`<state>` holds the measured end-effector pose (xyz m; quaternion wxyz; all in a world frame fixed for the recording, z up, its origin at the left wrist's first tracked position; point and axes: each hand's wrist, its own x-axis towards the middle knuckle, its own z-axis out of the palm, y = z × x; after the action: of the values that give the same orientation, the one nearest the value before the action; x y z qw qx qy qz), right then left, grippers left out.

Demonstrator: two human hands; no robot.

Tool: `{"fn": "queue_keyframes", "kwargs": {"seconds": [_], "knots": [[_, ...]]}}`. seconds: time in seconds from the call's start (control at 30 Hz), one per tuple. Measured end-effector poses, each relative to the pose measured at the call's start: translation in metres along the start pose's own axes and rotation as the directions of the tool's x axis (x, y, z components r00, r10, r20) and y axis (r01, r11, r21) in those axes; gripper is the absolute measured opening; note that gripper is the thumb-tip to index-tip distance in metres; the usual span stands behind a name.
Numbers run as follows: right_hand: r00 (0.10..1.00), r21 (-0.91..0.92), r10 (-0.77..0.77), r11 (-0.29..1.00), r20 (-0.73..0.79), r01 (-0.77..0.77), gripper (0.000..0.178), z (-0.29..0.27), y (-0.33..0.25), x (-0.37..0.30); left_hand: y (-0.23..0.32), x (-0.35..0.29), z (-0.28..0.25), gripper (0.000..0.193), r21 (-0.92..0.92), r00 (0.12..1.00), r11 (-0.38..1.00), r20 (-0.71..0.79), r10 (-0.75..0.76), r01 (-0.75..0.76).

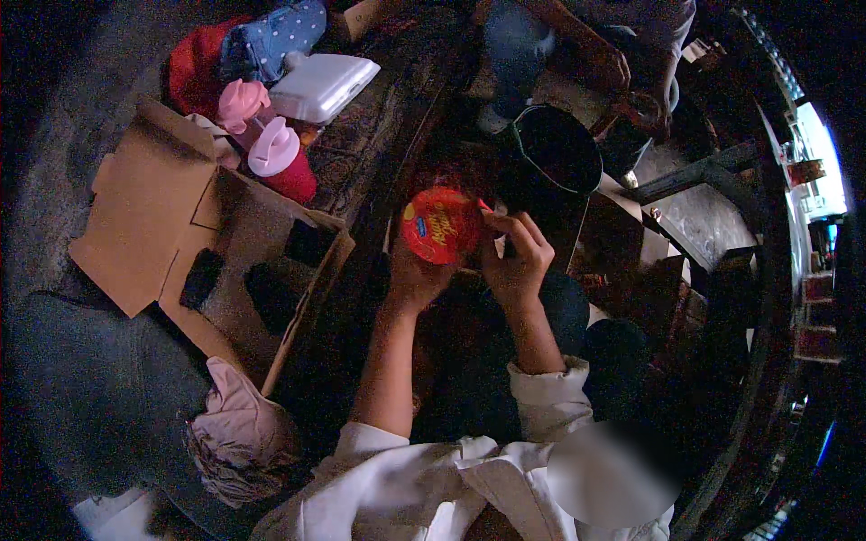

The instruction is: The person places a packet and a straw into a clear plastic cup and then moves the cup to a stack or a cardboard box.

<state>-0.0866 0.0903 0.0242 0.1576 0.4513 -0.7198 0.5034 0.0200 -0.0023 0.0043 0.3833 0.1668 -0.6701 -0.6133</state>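
I hold a round red cup with a foil lid (440, 225) up in front of me, just to the right of the open cardboard box (262, 270). My left hand (413, 279) cups it from below, grip curled around its lower side. My right hand (516, 261) sits at the cup's right edge, grip pinching a small red tab (485, 206) at the lid's rim. A dark round bucket (555, 153) stands just beyond the cup. Above the box stand a red tumbler with a pink lid (281, 162) and a white foam container (322, 86). Below the box lies a pink cloth (239, 419)
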Motion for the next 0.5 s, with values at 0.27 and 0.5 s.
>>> {"fn": "queue_keyframes", "kwargs": {"seconds": [0.27, 0.5], "knots": [[0.995, 0.158, 0.087, 0.983, 0.057, -0.095, 0.022, -0.008, -0.01, 0.013, -0.004, -0.002, 0.001, 0.065, 0.184, 0.995, 0.982, 0.094, 0.036, -0.053], [0.994, 0.143, 0.096, 0.984, 0.055, -0.103, 0.02, -0.008, -0.014, 0.011, -0.003, -0.002, 0.006, 0.061, -0.201, 0.999, 0.979, -0.011, -0.04, 0.037]]}}
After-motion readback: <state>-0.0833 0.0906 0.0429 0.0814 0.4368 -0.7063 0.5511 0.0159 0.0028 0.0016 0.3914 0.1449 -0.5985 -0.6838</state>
